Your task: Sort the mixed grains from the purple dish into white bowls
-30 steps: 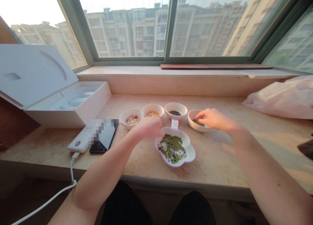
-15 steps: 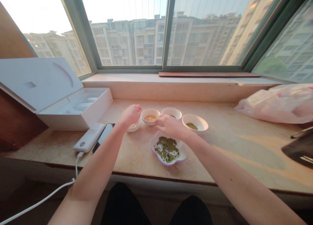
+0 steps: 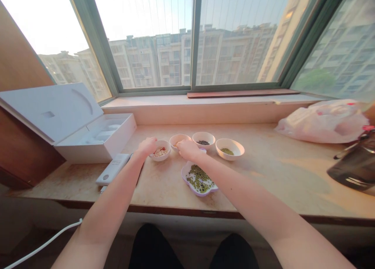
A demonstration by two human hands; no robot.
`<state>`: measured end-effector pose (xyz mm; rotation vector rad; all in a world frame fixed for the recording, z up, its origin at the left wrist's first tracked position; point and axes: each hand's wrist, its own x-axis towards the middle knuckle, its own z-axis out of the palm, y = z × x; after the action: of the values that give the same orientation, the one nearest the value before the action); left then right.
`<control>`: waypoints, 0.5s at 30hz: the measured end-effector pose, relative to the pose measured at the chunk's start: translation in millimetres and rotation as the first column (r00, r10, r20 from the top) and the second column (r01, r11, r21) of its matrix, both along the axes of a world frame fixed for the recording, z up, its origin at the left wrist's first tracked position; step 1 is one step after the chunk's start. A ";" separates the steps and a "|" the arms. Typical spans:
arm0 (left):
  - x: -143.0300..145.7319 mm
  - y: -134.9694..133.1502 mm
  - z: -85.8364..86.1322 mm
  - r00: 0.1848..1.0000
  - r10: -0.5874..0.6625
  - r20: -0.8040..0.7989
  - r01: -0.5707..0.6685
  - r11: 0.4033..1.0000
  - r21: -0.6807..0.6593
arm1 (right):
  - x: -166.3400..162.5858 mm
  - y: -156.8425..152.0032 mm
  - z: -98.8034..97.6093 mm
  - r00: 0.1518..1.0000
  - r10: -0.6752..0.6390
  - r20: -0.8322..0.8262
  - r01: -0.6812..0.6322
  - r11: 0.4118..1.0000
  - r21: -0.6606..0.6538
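Spilling looks the likeliest slip: the left hand [image 3: 147,146] rests at the leftmost bowl [image 3: 159,150] on the bench [image 3: 272,175], and the right hand [image 3: 187,148] curls over the second bowl [image 3: 178,139]. Both hands' fingers look bunched, though whether they pinch seeds I cannot tell; a sleeve-side nudge could tip the purple dish [image 3: 199,179] of green beans.

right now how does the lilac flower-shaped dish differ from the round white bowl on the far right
The lilac flower-shaped dish is lobed and shallow with a handle stub; the round white bowl on the far right is plain, deeper and has no handle. The dish holds a broad spread of green beans, the bowl only a small green heap. The dish sits nearest the person, alone, while the bowl ends a row of four. Both rest on the stone ledge, and neither hand touches them.
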<state>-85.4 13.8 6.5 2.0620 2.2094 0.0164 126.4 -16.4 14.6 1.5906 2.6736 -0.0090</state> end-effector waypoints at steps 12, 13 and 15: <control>-13.6 -8.9 2.2 0.999 -0.021 0.032 0.019 0.999 0.050 | -16.2 9.8 3.4 0.994 -0.021 -0.108 0.025 0.999 0.035; -14.2 -10.0 2.7 0.999 -0.019 0.038 0.017 0.999 0.051 | -17.0 11.2 5.6 0.992 -0.021 -0.124 0.027 0.999 0.044; -14.6 -11.4 2.6 0.998 -0.018 0.053 0.016 0.999 0.043 | -16.5 14.3 11.3 0.987 -0.023 -0.158 0.035 0.997 0.067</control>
<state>-100.0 2.5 9.0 2.0768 2.1787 0.1174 109.9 -2.1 25.9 1.7182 2.7969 -0.0440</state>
